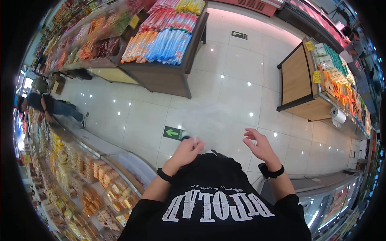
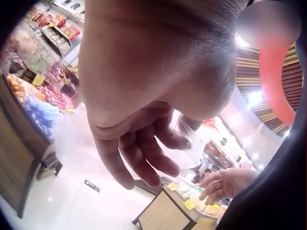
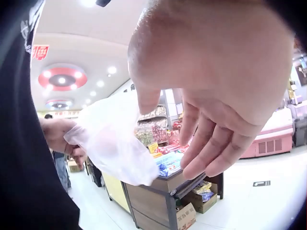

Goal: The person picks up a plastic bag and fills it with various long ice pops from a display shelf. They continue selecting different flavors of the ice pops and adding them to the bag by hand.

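A thin, translucent white plastic bag [image 3: 115,143] hangs from my left hand [image 3: 61,136] in the right wrist view, its edge pinched by the fingers. In the head view my left hand [image 1: 188,152] is in front of the black shirt, and the bag [image 1: 205,120] is barely visible against the floor. The left wrist view shows the bag [image 2: 76,143] behind the curled fingers of my left hand [image 2: 144,96]. My right hand [image 1: 259,146] is held apart to the right, fingers loosely bent, with nothing in it; the right wrist view shows this hand [image 3: 211,81] beside the bag, not touching it.
A display table [image 1: 161,78] with colourful packaged sticks stands ahead to the left. Another display stand [image 1: 297,80] with a paper roll [image 1: 337,115] is at the right. Shelves of packaged snacks [image 1: 92,197] line the near left. A person [image 1: 52,105] leans at the far left.
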Tool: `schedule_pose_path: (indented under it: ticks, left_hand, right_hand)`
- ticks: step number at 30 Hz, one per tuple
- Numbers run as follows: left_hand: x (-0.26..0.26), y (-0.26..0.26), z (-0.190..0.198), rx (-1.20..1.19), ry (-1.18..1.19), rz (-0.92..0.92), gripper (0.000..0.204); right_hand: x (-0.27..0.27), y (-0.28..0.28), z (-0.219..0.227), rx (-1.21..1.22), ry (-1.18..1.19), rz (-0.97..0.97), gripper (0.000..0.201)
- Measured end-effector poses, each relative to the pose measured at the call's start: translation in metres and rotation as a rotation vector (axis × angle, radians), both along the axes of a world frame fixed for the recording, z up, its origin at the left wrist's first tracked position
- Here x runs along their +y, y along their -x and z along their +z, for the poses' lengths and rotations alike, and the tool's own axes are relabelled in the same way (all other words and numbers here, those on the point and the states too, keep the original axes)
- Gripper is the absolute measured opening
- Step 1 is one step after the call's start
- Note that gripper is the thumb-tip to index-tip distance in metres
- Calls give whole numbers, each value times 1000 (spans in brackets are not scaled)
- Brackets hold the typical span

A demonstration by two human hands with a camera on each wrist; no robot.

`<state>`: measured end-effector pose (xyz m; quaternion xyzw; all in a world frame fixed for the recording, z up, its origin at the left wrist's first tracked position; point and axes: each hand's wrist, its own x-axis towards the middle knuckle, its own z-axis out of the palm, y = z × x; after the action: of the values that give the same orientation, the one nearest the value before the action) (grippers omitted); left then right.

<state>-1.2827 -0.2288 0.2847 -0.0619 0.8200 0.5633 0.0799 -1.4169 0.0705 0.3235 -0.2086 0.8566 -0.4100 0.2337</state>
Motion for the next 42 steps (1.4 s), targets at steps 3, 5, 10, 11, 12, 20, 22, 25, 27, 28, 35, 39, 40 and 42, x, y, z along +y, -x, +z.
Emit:
schedule_pose_path:
  ticks: [3,5,10,11,12,20,22,25,27,28,35,39,40,42]
  left_hand:
    - [2,57,-1,1,-21,-117,33]
    - [-3,95,-7,-17,-8,-179,34]
    - [-32,199,-32,47,2,-279,38]
    - [-41,225,-38,36,39,-315,38]
    - [-47,250,-43,56,48,-323,37]
    - [-107,429,-18,-37,153,-341,38]
    - [-119,464,-18,-63,178,-332,38]
    - [-129,513,-21,-83,163,-281,37]
    - [-134,549,-29,-78,158,-262,37]
    - [-134,569,-34,-87,172,-254,37]
    - [-112,713,-58,-132,276,-105,38]
    - [-100,777,-39,-125,301,24,38]
    - [-99,790,-32,-164,286,59,38]
    - [-100,810,-20,-251,246,131,37]
  right_hand:
    - [-11,38,-5,-191,11,-115,52]
    - [-19,69,-8,-262,-4,-131,57]
    - [-48,153,-27,-291,83,-100,58]
    - [-56,173,-34,-284,96,-102,58]
    - [-63,192,-39,-279,107,-108,57]
    - [-98,348,-28,-365,116,-207,46]
    - [-111,382,-26,-386,219,-255,49]
    - [-118,438,-33,-448,337,-301,48]
    - [-124,482,-36,-467,373,-277,49]
    - [-126,506,-38,-456,378,-245,48]
    - [-132,695,-47,-372,200,-47,39]
    - [-147,789,-44,-331,77,87,38]
    - [-158,809,-37,-304,11,122,36]
    - [-184,844,-24,-253,-123,197,32]
